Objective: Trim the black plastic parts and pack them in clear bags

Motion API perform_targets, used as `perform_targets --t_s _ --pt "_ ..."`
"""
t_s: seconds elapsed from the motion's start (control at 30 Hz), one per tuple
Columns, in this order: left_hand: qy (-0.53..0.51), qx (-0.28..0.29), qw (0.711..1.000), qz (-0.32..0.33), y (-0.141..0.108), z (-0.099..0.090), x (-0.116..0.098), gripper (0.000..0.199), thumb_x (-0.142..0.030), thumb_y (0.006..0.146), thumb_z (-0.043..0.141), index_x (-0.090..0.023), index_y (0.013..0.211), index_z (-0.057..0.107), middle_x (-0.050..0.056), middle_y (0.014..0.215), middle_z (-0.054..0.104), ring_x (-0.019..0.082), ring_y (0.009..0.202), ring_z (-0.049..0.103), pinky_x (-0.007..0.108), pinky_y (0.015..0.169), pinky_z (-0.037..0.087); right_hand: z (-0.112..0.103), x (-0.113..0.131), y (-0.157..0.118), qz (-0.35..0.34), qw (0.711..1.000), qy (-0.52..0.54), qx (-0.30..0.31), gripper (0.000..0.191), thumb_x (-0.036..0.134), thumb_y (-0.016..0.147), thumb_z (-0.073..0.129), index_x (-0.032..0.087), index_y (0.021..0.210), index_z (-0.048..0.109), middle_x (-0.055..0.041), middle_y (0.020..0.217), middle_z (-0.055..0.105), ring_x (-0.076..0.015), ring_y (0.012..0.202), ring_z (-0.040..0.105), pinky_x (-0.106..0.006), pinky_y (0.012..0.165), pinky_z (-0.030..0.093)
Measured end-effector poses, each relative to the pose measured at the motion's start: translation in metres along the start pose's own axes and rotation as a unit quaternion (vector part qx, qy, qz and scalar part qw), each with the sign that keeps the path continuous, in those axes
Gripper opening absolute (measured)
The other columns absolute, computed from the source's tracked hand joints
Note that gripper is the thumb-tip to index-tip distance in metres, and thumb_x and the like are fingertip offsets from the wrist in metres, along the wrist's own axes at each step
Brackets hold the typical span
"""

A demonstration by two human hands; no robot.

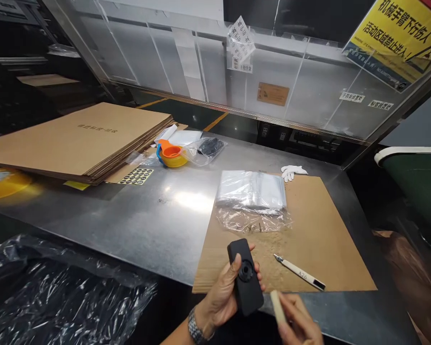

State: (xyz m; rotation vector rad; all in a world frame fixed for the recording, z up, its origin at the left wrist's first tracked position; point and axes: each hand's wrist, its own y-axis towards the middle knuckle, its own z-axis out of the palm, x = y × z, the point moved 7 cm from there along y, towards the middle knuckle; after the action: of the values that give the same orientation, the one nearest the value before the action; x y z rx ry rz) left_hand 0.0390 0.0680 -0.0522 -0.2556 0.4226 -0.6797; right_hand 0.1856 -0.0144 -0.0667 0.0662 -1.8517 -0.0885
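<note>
My left hand (221, 299), with a patterned band at the wrist, is wrapped round a black oblong part (249, 294) that has a round recess near its middle. The thumb lies on its upper face. Just to the right, my right hand (301, 321) pinches a small cream-coloured block (277, 306), apart from the black part. A pen-like knife (300, 272) marked A26 lies on the cardboard sheet (319, 215), its tip toward the upper left. Behind my hands, clear plastic bags (251, 190) are stacked on the sheet.
Flattened cardboard (75, 139) is stacked at the left of the metal table (165, 230). Near it are a sticker sheet (137, 176), orange and yellow cups (174, 155) and a bagged black item (210, 146). A white glove (292, 171) lies at the back. Black plastic (57, 292) fills the lower left.
</note>
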Motion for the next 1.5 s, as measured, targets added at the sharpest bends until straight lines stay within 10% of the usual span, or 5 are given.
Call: perform_targets --t_s 0.33,0.53,0.73,1.03,1.5 --pt "0.131 -0.004 0.965 -0.226 -0.009 -0.002 0.053 0.080 -0.078 0.071 0.020 -0.011 0.069 0.064 0.006 0.043 0.055 0.013 0.034 0.051 0.020 0.033 0.039 0.029 0.113 0.050 -0.258 0.924 -0.236 0.157 0.058 0.004 0.081 0.045 0.022 0.136 0.035 -0.0120 0.114 0.044 -0.0218 0.102 0.043 -0.037 0.082 0.047" --pt "0.250 -0.041 0.946 -0.200 -0.013 -0.008 0.049 0.092 -0.080 0.068 0.008 -0.010 0.069 0.066 0.006 0.041 0.053 0.013 0.031 0.046 0.024 0.036 0.038 0.024 0.102 0.060 -0.228 0.925 -0.294 0.072 0.052 0.005 0.084 0.041 0.017 0.134 0.036 -0.0134 0.112 0.039 -0.0226 0.100 0.040 -0.041 0.082 0.043" --pt "0.140 -0.083 0.984 -0.068 -0.005 -0.008 0.034 0.060 -0.062 0.081 0.036 -0.016 0.113 0.059 0.006 0.093 0.068 0.019 0.093 0.059 0.027 0.086 0.039 0.051 0.111 0.052 -0.188 0.901 -0.372 0.122 0.038 0.012 0.080 0.048 0.010 0.117 0.053 -0.0140 0.094 0.047 -0.0243 0.087 0.045 -0.040 0.070 0.048" --pt "-0.133 -0.029 0.959 -0.247 -0.001 0.000 0.057 0.050 -0.061 0.075 0.049 -0.012 0.074 0.061 0.004 0.061 0.059 0.016 0.052 0.057 0.026 0.052 0.043 0.057 0.087 0.006 -0.272 0.918 -0.287 -0.019 0.045 0.010 0.079 0.047 0.014 0.124 0.050 -0.0137 0.101 0.049 -0.0219 0.088 0.050 -0.039 0.072 0.048" --pt "-0.143 -0.138 0.969 -0.144 -0.002 -0.011 0.018 0.050 -0.050 0.089 0.024 -0.012 0.068 0.049 0.000 0.054 0.045 0.006 0.041 0.043 0.016 0.038 0.039 0.037 0.054 -0.007 -0.339 0.875 -0.340 -0.060 0.044 0.009 0.079 0.053 0.026 0.120 0.054 -0.0084 0.106 0.054 -0.0229 0.098 0.054 -0.036 0.077 0.051"
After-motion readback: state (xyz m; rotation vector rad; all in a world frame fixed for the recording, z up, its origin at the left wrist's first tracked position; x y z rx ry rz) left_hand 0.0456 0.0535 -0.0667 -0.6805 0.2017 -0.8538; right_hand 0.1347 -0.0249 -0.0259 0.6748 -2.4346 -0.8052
